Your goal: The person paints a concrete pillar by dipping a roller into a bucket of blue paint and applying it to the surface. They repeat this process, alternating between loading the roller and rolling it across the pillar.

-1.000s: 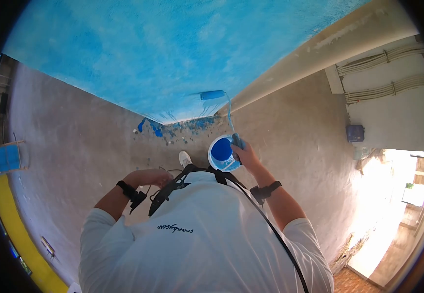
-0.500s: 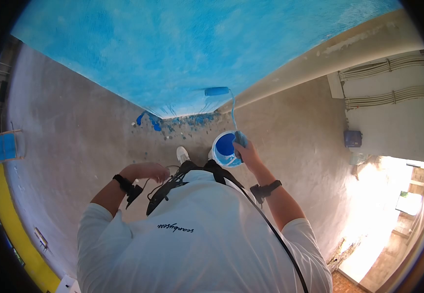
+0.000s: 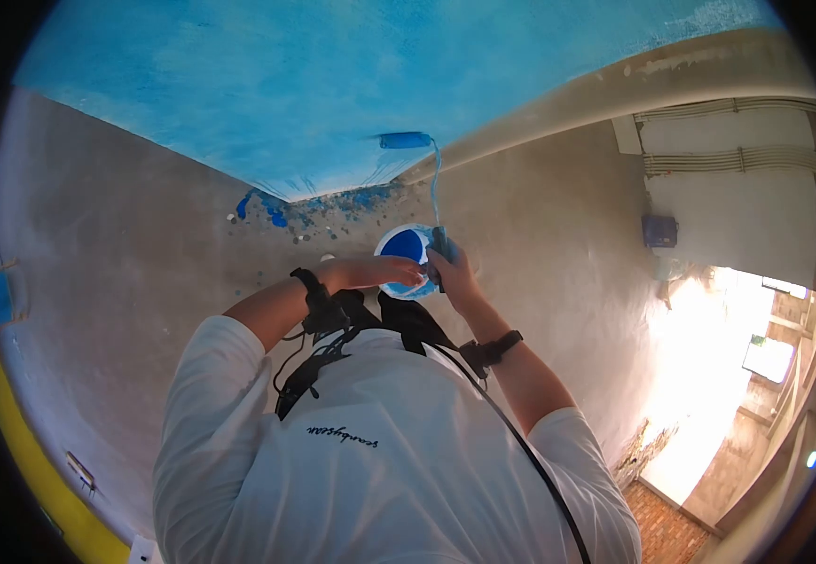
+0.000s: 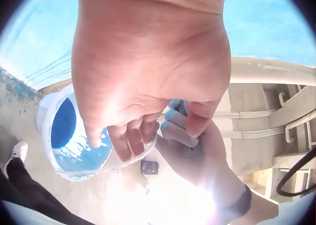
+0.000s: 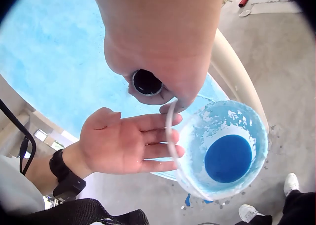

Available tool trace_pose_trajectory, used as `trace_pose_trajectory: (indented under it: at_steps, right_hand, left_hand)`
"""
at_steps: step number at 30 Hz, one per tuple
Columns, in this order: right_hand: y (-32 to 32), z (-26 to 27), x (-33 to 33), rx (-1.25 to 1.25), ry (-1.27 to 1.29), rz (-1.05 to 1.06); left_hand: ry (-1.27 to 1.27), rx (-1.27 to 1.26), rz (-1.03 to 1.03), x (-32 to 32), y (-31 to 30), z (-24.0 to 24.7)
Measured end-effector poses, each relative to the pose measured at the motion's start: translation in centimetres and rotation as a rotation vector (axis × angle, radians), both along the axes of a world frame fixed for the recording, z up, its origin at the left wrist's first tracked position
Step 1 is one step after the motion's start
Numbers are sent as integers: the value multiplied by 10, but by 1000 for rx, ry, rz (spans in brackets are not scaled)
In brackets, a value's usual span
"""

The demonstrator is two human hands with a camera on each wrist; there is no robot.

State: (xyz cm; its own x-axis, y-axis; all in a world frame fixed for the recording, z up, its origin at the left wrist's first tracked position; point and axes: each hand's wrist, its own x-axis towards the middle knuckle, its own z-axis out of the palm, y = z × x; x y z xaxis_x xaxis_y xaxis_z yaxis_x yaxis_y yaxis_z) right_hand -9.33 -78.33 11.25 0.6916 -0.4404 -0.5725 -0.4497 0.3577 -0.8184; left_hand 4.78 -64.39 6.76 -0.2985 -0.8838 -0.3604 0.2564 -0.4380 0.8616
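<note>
My right hand [image 3: 460,282] grips the handle [image 5: 147,82] of a paint roller, whose blue sleeve [image 3: 405,140] is up by the lower part of the blue wall. Just below that hand hangs a white paint bucket [image 5: 217,115] with deep blue paint [image 5: 228,158] in it; its bail [image 5: 169,128] runs up to a finger of the right hand. My left hand [image 3: 384,273] reaches across to the bucket, palm turned up and fingers [image 5: 160,150] extended under the bail. In the left wrist view its fingertips overlap the bail beside the right hand.
The blue wall [image 3: 333,85] comes to a corner ahead, with paint splatters [image 3: 276,218] on the grey floor below it. A pale beam [image 3: 605,85] runs along its right edge. A dark blue box [image 3: 659,231] is farther right. Cables run from the wrist straps.
My left hand has left the waist and moved right to the bucket's bail, its fingers straightening. The right hand keeps its grip on the roller; the head view has shifted slightly.
</note>
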Motion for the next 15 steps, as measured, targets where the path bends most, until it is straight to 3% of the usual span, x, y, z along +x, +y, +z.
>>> trace_pose_trajectory:
  at_steps: [2, 5, 8, 9, 15]
  right_hand:
    - [0, -7, -2, -42, -47, 31]
    - [-7, -10, -6, 44, -47, 31]
    - [-25, -1, -16, -89, 58, 147]
    - [-38, -20, -32, -118, 28, 167]
    - [-89, -1, -128, -139, 173, 307]
  left_hand:
    - [222, 64, 16, -13, -6, -31]
    - [299, 175, 109, -11, -5, -16]
    - [74, 165, 180, -3, -1, -15]
    - [66, 170, 184, 0, 3, -16]
    - [139, 225, 397, -5, 19, -7]
